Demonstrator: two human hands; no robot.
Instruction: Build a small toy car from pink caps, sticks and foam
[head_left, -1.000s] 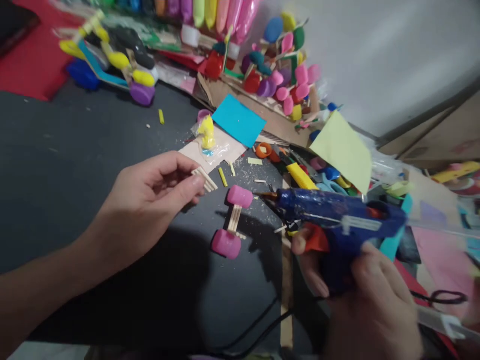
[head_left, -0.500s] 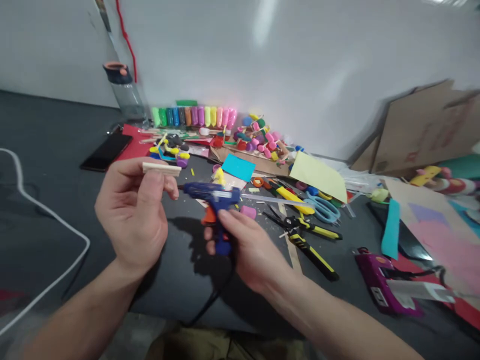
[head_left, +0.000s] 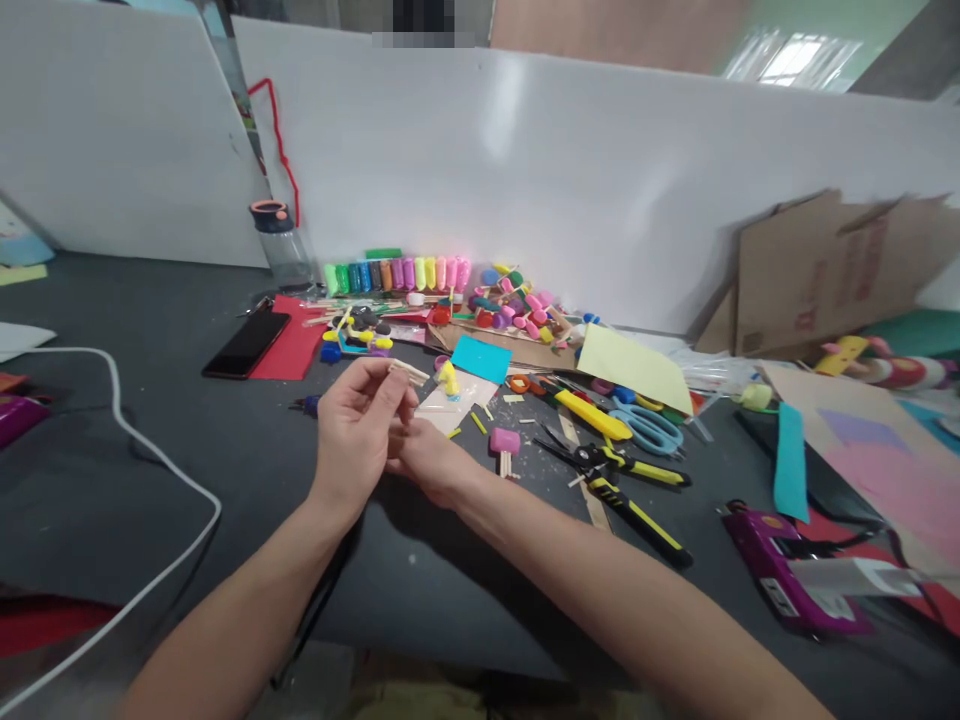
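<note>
My left hand (head_left: 352, 425) is closed, pinching a small bundle of short wooden sticks (head_left: 409, 372) between thumb and fingers. My right hand (head_left: 427, 455) reaches across behind my left wrist, its fingers mostly hidden. Left of my left hand, the dark blue front of a hot glue gun (head_left: 306, 404) shows just above the table. The rest of the gun is covered by my hands, so I cannot tell whether my right hand still grips it. To the right lies a pink clay block with sticks (head_left: 505, 441). A yellow clay piece (head_left: 448, 380) rests beyond my hands.
Yellow-black pliers (head_left: 600, 460), blue-handled scissors (head_left: 646, 425) and a yellow cutter (head_left: 592, 413) lie to the right. A purple glue gun (head_left: 787, 570) sits further right. A phone (head_left: 247, 343) and a water bottle (head_left: 281, 245) are at left. A white cable (head_left: 172, 455) crosses the left side.
My right hand has moved left with the glue gun, now behind my left hand. The pink clay block has come fully into view. The camera view has tilted up.
</note>
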